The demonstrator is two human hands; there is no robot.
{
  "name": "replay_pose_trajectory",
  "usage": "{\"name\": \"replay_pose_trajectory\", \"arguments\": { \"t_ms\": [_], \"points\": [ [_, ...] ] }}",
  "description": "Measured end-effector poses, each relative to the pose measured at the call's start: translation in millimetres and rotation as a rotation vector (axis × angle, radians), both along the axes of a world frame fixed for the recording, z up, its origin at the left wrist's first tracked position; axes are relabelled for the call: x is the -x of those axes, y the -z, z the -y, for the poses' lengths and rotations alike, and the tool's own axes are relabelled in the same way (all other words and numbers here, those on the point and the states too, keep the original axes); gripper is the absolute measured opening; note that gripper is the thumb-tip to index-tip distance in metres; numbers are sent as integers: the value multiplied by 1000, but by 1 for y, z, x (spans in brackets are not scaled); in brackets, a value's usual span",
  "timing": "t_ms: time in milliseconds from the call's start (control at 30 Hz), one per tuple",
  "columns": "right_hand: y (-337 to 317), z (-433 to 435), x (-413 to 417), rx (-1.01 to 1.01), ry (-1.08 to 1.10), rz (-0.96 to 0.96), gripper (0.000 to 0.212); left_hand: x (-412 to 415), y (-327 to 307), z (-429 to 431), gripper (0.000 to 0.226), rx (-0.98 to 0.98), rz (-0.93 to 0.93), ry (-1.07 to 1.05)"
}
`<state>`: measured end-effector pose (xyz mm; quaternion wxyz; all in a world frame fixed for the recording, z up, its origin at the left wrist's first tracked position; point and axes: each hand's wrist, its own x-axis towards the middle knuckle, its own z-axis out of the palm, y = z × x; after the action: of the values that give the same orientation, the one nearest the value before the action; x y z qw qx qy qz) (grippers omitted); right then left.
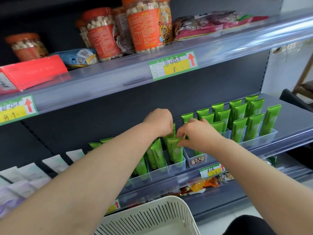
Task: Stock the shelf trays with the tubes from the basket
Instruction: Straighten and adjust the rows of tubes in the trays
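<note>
The right hand pinches the top edge of a green tube that stands in a clear tray on the middle shelf. The left hand, fingers curled, grips the rear tubes just behind it. The tube is likely being seated. Next comes letting go and reaching down to the near basket, where no tubes show. Neighbouring tubes crowd close on the left.

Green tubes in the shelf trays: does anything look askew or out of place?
Yes. The left tubes lean sideways in their clear trays, while the right tubes stand upright in rows. Nothing spilled or damaged shows.
</note>
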<state>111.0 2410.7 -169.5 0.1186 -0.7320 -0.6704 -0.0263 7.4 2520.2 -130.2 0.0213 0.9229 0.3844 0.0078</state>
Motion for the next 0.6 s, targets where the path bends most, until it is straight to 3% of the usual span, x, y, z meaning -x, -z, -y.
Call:
{"name": "replay_pose_trajectory", "arguments": {
  "t_ms": [133,333,600],
  "points": [
    [0,1,1,22,7,25,26,-3,0,2,20,-50,29,33],
    [2,1,2,21,15,22,35,1,0,3,3,27,60,44],
    [-4,2,5,-31,9,0,33,13,-9,-1,5,52,125,22]
  ]
}}
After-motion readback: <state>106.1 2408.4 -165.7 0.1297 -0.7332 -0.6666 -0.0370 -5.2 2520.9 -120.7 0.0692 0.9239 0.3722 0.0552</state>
